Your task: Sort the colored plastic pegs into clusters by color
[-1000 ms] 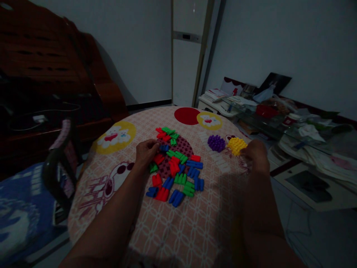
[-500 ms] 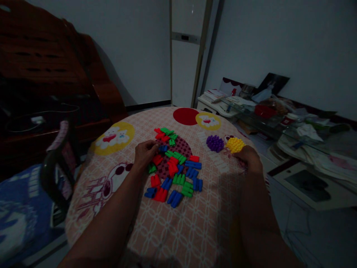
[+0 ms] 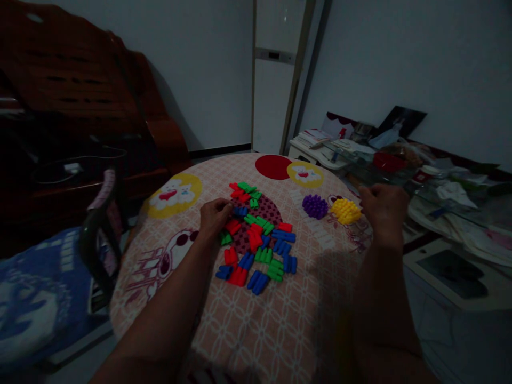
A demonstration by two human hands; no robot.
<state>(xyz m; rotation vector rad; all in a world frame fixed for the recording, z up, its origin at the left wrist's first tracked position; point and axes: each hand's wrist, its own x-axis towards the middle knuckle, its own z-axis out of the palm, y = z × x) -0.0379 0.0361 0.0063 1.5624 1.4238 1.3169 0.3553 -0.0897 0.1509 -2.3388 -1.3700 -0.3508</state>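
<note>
My left hand (image 3: 216,217) is over the left side of the block group, fingers drawn together at the end of a blue plastic building block (image 3: 240,212). Around it lie several paired-tube blocks, among them red (image 3: 231,256), green (image 3: 275,270) and blue (image 3: 258,282) ones. On the right, my right hand (image 3: 384,207) is closed in the air just beyond a yellow knobbly cluster (image 3: 346,212); whatever its fingers hold is hidden. A purple knobbly cluster (image 3: 315,206) sits left of the yellow one.
A patterned cloth covers the round table (image 3: 256,330). To the right stands a cluttered glass-topped cabinet (image 3: 356,154). A chair (image 3: 98,240) with a blue cover is at the left, and a wooden bench (image 3: 72,96) is behind it.
My right hand has risen away from the yellow cluster, up and to the right, with its fingers closed. My left hand stays beside the blue block. The view has shifted slightly.
</note>
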